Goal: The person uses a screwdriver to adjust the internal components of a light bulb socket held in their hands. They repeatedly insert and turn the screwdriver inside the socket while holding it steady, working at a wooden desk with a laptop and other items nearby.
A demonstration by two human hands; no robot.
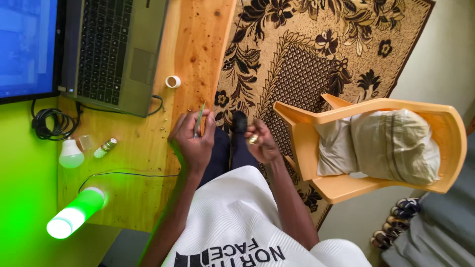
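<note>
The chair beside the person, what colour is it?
The chair is pale orange, seen in the head view.

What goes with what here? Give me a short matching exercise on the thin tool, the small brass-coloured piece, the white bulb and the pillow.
Things:
1. thin greenish metal tool
2. small shiny brass-coloured piece
3. loose white light bulb
4. pale grey-striped pillow

Places:
A. on the orange plastic chair
B. in the left hand
C. lying on the wooden desk
D. in the right hand

Pairs: 1-B, 2-D, 3-C, 4-A
</note>
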